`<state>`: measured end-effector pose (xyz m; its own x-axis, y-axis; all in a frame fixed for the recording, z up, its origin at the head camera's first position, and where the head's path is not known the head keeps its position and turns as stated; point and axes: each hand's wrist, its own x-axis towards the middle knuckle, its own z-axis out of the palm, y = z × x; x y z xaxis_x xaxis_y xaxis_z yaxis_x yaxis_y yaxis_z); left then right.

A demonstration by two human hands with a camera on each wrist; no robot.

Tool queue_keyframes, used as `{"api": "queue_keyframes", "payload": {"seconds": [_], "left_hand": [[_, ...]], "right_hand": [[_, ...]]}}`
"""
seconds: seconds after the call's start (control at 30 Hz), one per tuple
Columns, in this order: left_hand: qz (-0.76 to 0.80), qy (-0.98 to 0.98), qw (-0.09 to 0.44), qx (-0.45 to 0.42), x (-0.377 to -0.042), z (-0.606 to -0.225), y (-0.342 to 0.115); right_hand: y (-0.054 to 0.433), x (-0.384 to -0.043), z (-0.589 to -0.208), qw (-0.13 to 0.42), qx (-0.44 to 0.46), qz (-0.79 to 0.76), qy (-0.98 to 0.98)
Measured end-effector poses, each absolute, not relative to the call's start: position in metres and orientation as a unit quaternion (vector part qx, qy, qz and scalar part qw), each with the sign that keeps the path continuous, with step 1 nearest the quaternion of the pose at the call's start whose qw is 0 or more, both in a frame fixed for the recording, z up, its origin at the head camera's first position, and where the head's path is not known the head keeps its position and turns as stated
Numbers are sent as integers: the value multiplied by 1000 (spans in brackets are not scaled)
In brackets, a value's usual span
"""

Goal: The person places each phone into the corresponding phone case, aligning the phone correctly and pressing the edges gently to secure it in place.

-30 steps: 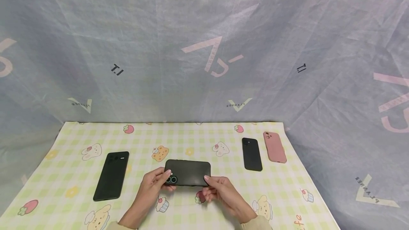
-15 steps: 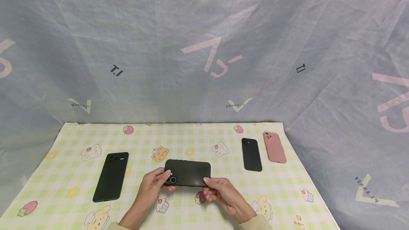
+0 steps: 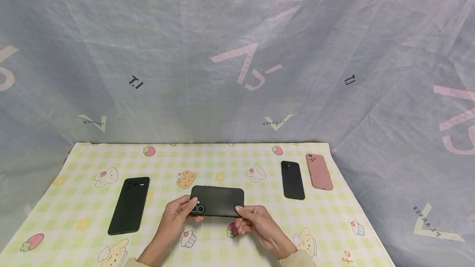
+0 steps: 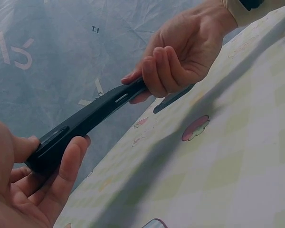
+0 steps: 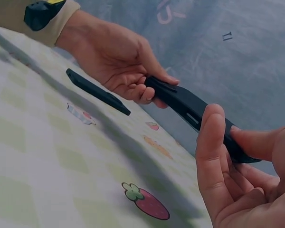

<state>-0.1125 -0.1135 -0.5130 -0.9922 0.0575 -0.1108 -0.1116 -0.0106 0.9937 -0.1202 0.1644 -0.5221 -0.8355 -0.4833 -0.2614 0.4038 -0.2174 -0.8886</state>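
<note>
Both hands hold a black phone case (image 3: pixel 220 202) sideways above the table, its back with ringed camera openings facing up. My left hand (image 3: pixel 176 216) pinches the camera end, thumb on top and fingers beneath. At the opposite end, my right hand (image 3: pixel 261 225) pinches a lower corner between thumb and fingers. Seen edge-on in the left wrist view, the case (image 4: pixel 80 121) looks slightly bowed, with a slot in its side. The right wrist view shows the same bowed edge of the case (image 5: pixel 192 107). Whether a phone sits inside cannot be told.
On the left lies a large black phone (image 3: pixel 129 207), back up. To the right are a smaller black phone (image 3: pixel 293 180) and, beside it, a pink phone case (image 3: pixel 320 172). A checked cartoon tablecloth (image 3: pixel 222 160) covers the table, with a grey curtain (image 3: pixel 185 73) behind.
Hardly anything differs. The right thumb has slid very slightly left along the case, while both hands keep their hold and the things on the table stay put.
</note>
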Motion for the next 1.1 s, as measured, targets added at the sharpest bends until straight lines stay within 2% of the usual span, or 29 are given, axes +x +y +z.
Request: {"api": "queue_keyframes", "payload": {"seconds": [0.53, 1.1], "left_hand": [[725, 681, 93, -50, -112, -511, -109], [733, 668, 124, -36, -112, -514, -112]], "right_hand": [[165, -121, -524, 250, -59, -750, 610], [165, -122, -523, 227, -60, -748, 621]]}}
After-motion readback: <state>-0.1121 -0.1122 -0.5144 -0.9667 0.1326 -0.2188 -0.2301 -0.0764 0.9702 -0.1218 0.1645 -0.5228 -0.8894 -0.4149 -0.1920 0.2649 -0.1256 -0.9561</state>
